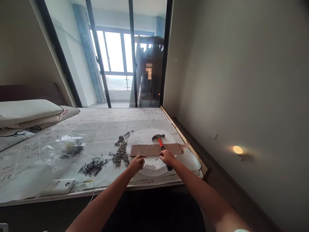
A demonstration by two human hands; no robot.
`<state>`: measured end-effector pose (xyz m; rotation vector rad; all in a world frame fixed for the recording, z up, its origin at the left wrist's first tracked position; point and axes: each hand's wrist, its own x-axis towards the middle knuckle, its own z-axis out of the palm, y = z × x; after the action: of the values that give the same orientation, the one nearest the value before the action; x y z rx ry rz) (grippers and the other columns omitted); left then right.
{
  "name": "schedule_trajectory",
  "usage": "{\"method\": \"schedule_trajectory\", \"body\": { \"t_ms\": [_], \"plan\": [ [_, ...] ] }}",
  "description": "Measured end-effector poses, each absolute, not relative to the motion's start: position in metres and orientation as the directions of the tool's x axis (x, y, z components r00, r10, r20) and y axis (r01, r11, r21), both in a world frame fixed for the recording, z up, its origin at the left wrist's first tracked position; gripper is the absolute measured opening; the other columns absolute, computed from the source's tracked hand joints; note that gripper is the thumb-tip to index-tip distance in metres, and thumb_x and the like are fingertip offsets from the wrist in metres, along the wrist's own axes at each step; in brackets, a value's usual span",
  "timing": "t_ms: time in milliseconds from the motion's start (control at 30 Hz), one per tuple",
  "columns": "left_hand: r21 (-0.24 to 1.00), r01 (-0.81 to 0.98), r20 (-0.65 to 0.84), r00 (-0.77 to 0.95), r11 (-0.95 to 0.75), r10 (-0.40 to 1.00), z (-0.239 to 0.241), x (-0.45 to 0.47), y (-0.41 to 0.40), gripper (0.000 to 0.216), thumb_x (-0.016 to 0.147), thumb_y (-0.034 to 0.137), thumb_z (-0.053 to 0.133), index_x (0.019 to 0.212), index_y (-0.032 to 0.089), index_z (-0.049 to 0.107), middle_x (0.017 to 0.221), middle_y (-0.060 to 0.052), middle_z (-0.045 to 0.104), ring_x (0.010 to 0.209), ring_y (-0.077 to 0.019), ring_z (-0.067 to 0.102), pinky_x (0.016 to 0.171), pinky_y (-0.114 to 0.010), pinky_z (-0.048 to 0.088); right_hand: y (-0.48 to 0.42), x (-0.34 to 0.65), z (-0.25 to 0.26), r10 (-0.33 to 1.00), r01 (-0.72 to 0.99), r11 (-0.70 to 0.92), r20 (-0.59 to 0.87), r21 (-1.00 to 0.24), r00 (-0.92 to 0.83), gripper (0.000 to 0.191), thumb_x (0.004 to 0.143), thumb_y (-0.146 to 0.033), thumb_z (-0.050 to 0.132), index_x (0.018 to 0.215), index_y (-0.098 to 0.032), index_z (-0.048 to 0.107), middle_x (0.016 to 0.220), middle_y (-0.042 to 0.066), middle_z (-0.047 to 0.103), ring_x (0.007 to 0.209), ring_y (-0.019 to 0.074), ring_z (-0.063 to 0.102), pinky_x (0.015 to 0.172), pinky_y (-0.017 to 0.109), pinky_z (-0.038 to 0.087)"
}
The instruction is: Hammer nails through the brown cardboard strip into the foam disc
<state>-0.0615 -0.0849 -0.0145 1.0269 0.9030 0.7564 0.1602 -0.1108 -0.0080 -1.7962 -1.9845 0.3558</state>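
Observation:
My right hand (168, 158) is closed around the black grip of a claw hammer (160, 140) with a red shaft. The hammer's head lies over the far side of a round white foam disc (149, 136). Across the disc runs a brown cardboard strip (147, 149), dotted with rows of small marks at its left end. At the strip's near edge, my left hand (136, 164) has its fingers pinched together. Something thin and dark shows at its fingertips, too small to make out. A heap of dark nails (93, 166) lies to the left.
Small grey stone-like pieces (120, 153) are scattered along the disc's left side. A clear plastic bag (69, 148) and a white power bank (60, 186) with a cable rest farther left on the bed. A wooden edge board (180, 132) and the wall bound the right.

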Motion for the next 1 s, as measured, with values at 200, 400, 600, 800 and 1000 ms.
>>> {"method": "schedule_trajectory", "body": {
  "t_ms": [200, 400, 600, 800, 1000],
  "plan": [
    [0.922, -0.176, -0.257, 0.390, 0.345, 0.884, -0.018, -0.047, -0.051, 0.024, 0.072, 0.028, 0.064, 0.086, 0.015, 0.049, 0.059, 0.002, 0.056, 0.041, -0.0051, 0.044, 0.043, -0.018, 0.033, -0.092, 0.160, -0.008, 0.986, 0.913, 0.140, 0.143, -0.382, -0.092, 0.019, 0.081, -0.017, 0.053, 0.090, -0.013, 0.070, 0.096, 0.010, 0.069, 0.088, 0.0174, 0.063, 0.075, 0.023, 0.044],
    [0.878, -0.323, -0.212, 0.398, 0.352, 0.893, -0.026, -0.033, -0.016, 0.018, 0.075, 0.020, 0.065, 0.084, 0.014, 0.050, 0.078, -0.010, 0.068, 0.068, -0.0178, 0.067, 0.067, -0.031, 0.051, -0.047, 0.152, -0.021, 0.985, 0.947, 0.163, 0.092, -0.276, -0.143, 0.020, 0.086, -0.018, 0.051, 0.095, -0.014, 0.068, 0.104, 0.010, 0.064, 0.093, 0.0165, 0.061, 0.079, 0.024, 0.045],
    [0.821, -0.373, -0.308, 0.346, 0.432, 0.886, -0.042, -0.029, 0.003, 0.008, 0.077, 0.011, 0.058, 0.080, 0.013, 0.051, 0.074, -0.012, 0.069, 0.075, -0.0210, 0.068, 0.078, -0.036, 0.052, -0.011, 0.141, -0.030, 0.976, 0.970, 0.215, -0.023, -0.113, -0.219, 0.027, 0.089, -0.031, 0.052, 0.110, -0.015, 0.057, 0.111, 0.007, 0.059, 0.094, 0.0183, 0.059, 0.080, 0.039, 0.050],
    [0.809, -0.368, -0.358, 0.309, 0.458, 0.881, -0.051, -0.028, 0.006, 0.011, 0.075, 0.006, 0.058, 0.079, 0.013, 0.050, 0.071, -0.011, 0.067, 0.071, -0.0208, 0.068, 0.070, -0.033, 0.053, 0.003, 0.135, -0.034, 0.953, 0.956, 0.287, -0.112, 0.051, -0.280, 0.030, 0.088, -0.031, 0.053, 0.113, -0.014, 0.056, 0.114, 0.010, 0.057, 0.096, 0.0194, 0.058, 0.082, 0.039, 0.050],
    [0.793, -0.359, -0.398, 0.307, 0.492, 0.865, -0.054, -0.026, 0.008, 0.010, 0.077, 0.005, 0.054, 0.080, 0.014, 0.050, 0.073, -0.011, 0.068, 0.074, -0.0203, 0.068, 0.072, -0.032, 0.054, 0.006, 0.134, -0.037, 0.914, 0.913, 0.387, -0.184, 0.130, -0.362, 0.031, 0.088, -0.031, 0.054, 0.113, -0.013, 0.055, 0.113, 0.009, 0.058, 0.096, 0.0199, 0.059, 0.081, 0.040, 0.050]
  ]
}}
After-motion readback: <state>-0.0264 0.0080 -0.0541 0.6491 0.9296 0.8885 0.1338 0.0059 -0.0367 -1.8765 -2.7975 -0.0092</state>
